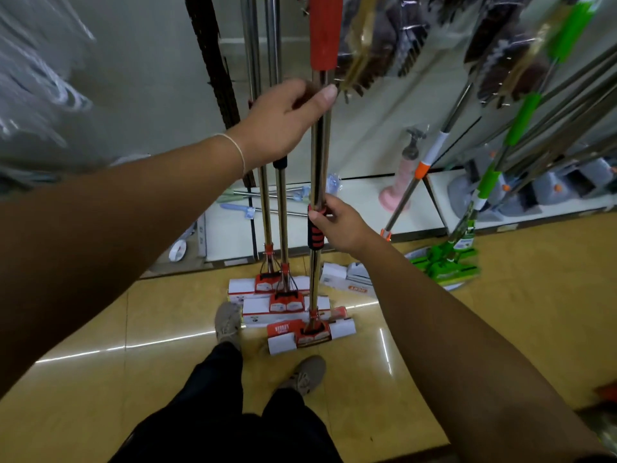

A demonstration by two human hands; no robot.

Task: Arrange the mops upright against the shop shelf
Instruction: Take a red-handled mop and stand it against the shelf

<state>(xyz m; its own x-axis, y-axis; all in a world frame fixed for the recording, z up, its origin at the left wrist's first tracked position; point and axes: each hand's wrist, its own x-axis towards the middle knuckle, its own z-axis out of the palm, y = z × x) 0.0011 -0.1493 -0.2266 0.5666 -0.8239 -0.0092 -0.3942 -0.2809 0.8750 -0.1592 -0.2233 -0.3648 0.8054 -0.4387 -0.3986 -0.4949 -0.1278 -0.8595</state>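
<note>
Three sponge mops with shiny metal poles stand upright in front of the low white shop shelf (367, 202). The nearest mop (320, 155) has a red top sleeve and a red-and-black grip, and its boxed head (312, 332) rests on the floor. My left hand (287, 118) grips its pole just under the red sleeve. My right hand (337, 222) holds the pole lower down, at the top of the red-and-black grip. Two more mops (282, 208) stand just behind it, their red-and-white heads (277, 292) on the tiles.
Green-handled flat mops (444, 262) lean at the right against the shelf. A pink plunger (399, 188) stands on the shelf. Packaged brushes (377, 45) hang overhead. White boxes (347, 277) lie on the yellow tile floor. My two feet (230, 322) stand just before the mop heads.
</note>
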